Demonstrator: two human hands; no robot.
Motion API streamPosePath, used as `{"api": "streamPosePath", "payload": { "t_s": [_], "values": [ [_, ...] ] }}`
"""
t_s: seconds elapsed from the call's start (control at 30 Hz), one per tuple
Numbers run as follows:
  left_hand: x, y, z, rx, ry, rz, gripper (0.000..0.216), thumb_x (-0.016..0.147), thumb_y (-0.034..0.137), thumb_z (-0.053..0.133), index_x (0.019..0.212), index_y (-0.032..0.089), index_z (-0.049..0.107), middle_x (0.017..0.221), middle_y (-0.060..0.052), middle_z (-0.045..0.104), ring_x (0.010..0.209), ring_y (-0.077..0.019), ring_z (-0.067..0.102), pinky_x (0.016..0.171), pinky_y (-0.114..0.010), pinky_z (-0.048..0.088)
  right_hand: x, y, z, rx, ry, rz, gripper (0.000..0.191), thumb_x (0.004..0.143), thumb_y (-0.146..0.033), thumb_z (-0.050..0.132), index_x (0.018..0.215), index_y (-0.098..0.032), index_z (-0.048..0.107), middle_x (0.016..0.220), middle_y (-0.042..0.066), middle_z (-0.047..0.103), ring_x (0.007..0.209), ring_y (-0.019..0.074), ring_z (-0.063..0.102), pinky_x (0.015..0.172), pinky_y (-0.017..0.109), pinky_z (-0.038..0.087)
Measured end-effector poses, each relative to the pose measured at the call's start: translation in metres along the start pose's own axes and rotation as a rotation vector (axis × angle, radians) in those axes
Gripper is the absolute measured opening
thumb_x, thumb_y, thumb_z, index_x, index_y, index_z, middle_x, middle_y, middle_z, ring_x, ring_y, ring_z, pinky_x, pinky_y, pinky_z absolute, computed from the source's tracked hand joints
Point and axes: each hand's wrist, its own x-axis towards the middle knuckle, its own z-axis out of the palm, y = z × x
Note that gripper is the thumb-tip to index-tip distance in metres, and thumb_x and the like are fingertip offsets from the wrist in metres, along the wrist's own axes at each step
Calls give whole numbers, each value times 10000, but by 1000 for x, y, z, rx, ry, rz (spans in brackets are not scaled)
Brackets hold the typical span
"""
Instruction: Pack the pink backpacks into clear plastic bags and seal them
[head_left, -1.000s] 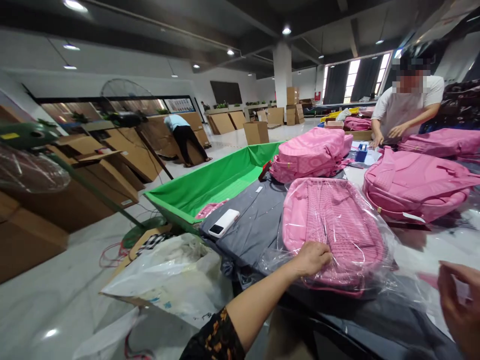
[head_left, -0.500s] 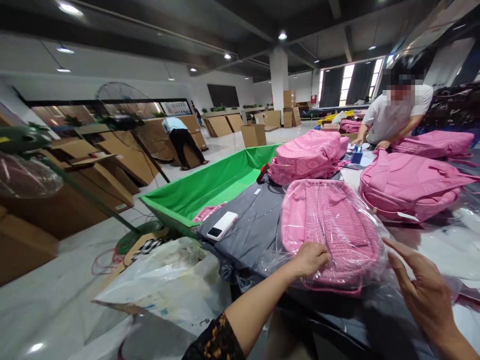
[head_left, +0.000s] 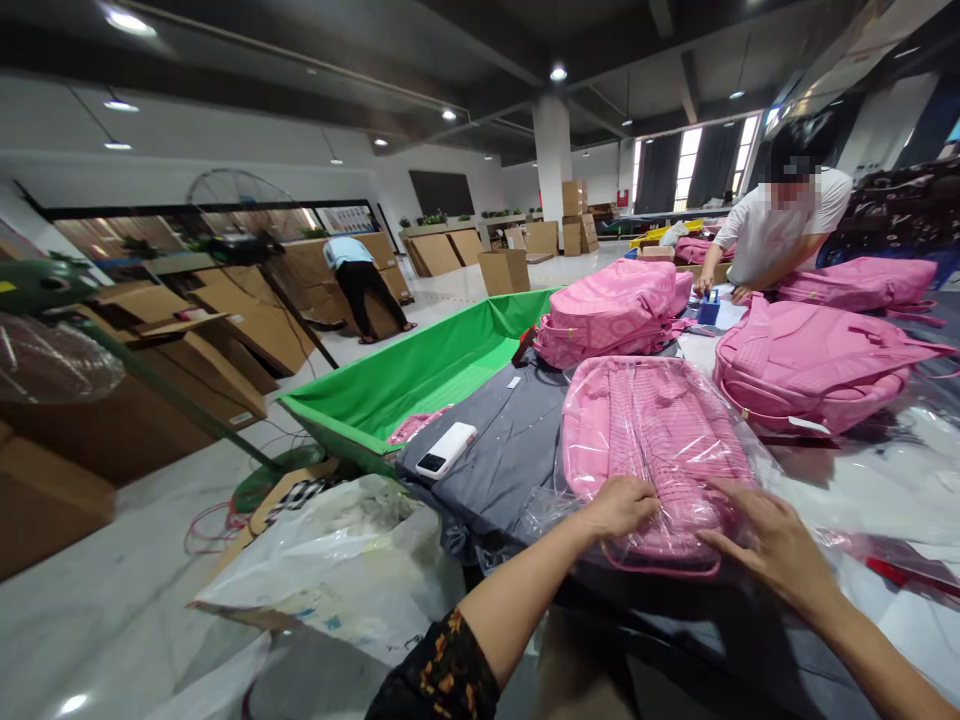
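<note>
Far to the left of the fingers of the person's left hand (head_left: 621, 508), brown cardboard boxes (head_left: 210, 370) are standing behind a slanting green metal pole (head_left: 180, 392). Nearer those fingers, a crumpled whitish translucent plastic bag (head_left: 337, 560) is lying low beside the table (head_left: 510, 430), which is wearing a dark grey cloth cover here. Up and left of the fingers, a long bright-green bin (head_left: 409, 365) is standing just beyond the table's edge. Between the bin and the fingers, a white rounded rectangular device with a dark panel (head_left: 446, 450) is lying on the cloth.

Directly beyond the left fingers, a full pink fabric backpack (head_left: 607, 310) is resting on the table. Under them, a ribbed pink backpack in clear plastic film (head_left: 637, 415) is lying flat. These fingers are curling close together on the film; whether they are pinching a fold, one cannot tell. Well beyond them, a small blue dispenser (head_left: 707, 308) is standing.

The fingers of the right hand (head_left: 784, 545) are spreading, thumb apart, over the wrapped backpack's lower right. Beyond them, a co-worker in a white shirt (head_left: 776, 230) is leaning over the table. Up and right of them, a rounded pink backpack with loose straps (head_left: 817, 365) is lying.
</note>
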Motion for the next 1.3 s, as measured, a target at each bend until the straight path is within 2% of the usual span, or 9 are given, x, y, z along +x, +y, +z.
{"api": "streamPosePath", "payload": {
  "t_s": [0.13, 0.37, 0.57, 0.67, 0.8, 0.97, 1.1, 1.2, 1.3],
  "values": [
    [-1, 0, 1, 14, 4, 3, 249, 990, 241, 513, 852, 175, 709, 899, -27, 720, 873, -188, 624, 763, -253, 421, -8, -8, 9, 43, -11, 73, 592, 1004, -707, 429, 1353, -259, 596, 1262, 81, 690, 1099, 281, 656, 921, 461, 476],
    [0, 2, 2, 57, -5, 8, 261, 1001, 229, 504, 850, 160, 707, 894, -43, 725, 856, -193, 627, 743, -257, 422, 3, 14, 18, 359, -345, 254, 673, 827, -802, 624, 1249, -282, 686, 1225, 79, 710, 1072, 332, 681, 865, 499, 561],
    [0, 0, 2, 68, 13, 35, 240, 1008, 227, 524, 869, 178, 712, 878, -11, 730, 820, -169, 638, 701, -236, 423, 15, -22, -13, 159, 151, 8, 336, 1065, -322, 503, 1385, -234, 555, 1348, 82, 642, 1236, 246, 603, 1083, 444, 455],
    [3, 0, 3, 87, 0, 59, 249, 1022, 235, 523, 883, 165, 717, 877, -19, 731, 826, -171, 654, 718, -238, 448, 3, -36, 4, 13, 105, -180, 334, 1079, -219, 425, 1388, -204, 551, 1321, 74, 662, 1207, 221, 620, 1035, 393, 455],
    [-8, 5, 1, 147, 15, 139, 241, 1042, 255, 517, 994, 127, 716, 1088, -91, 730, 1006, -199, 666, 883, -269, 493, -8, -29, 30, -10, 89, -165, 321, 1104, -350, 387, 1281, -210, 615, 1195, 40, 718, 1060, 203, 677, 909, 368, 485],
    [-70, -5, -12, 505, 394, 397, 599, 963, 452, 672, 1352, 19, 534, 1520, -247, 469, 1442, -317, 418, 1233, -452, 295, -8, -18, 35, 77, 98, -168, 349, 1087, -418, 418, 1296, -233, 627, 1193, 27, 722, 1035, 200, 684, 886, 360, 488],
    [-112, -38, -25, 542, 441, 178, 661, 866, 561, 759, 1299, 94, 581, 1235, -158, 687, 1263, -316, 575, 1245, -549, 222, -12, -21, 34, 83, 92, -144, 410, 1071, -469, 422, 1364, -234, 589, 1266, 48, 690, 1093, 238, 664, 929, 399, 460],
    [-118, -65, -30, 285, 362, 20, 354, 896, 420, 777, 1133, 179, 672, 940, -23, 742, 977, -206, 676, 1218, -483, 255, -14, -23, 35, 76, 93, -130, 419, 1067, -460, 405, 1392, -250, 567, 1281, 47, 684, 1097, 251, 661, 940, 409, 447],
    [-111, -83, -31, 60, 379, 39, 84, 959, 304, 717, 965, 220, 709, 911, 36, 749, 914, -139, 664, 1209, -413, 214, -14, -23, 36, 74, 89, -128, 431, 1056, -441, 409, 1434, -280, 538, 1276, 28, 690, 1090, 254, 667, 938, 410, 450]
  ]
}}
